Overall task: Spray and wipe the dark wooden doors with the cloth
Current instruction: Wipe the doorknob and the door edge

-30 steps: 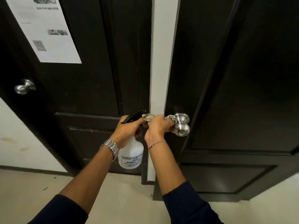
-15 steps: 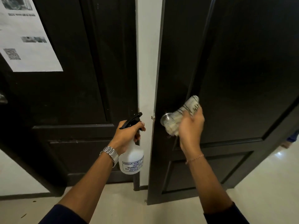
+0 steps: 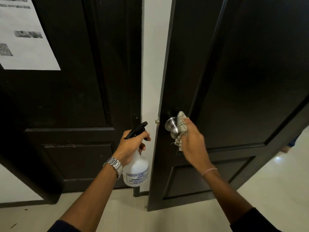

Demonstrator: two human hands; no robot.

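The left hand (image 3: 132, 146) grips the neck of a spray bottle (image 3: 136, 168), fingers curled under its black trigger head, the nozzle aimed up toward the white wall strip (image 3: 154, 64) between the two doors. The bottle is translucent white and upright; whether there is liquid in it cannot be told through the plastic, and its printed label is partly cut off by the curve of the body, so only some letters read. The right hand (image 3: 192, 143) holds a checked cloth (image 3: 181, 129) bunched against the knob (image 3: 172, 126) of the right door (image 3: 242, 81); the cloth lies on the right of the knob, touching it, with one frayed corner hanging below and one poking up above the fingers. The hand hides most of the cloth, and motion blur softens the fingers, so their exact grip is unclear, though the cloth is plainly held. The right door stands ajar, its latch edge near the wall strip, pale floor (image 3: 275, 181) showing beyond it. The left door (image 3: 75, 97) is closed and carries a paper sheet (image 3: 25, 39) at the upper left, cut off by the frame, its print blurred and unreadable. A metal watch (image 3: 114, 164) sits on the left wrist, a thin bracelet (image 3: 209, 170) on the right.
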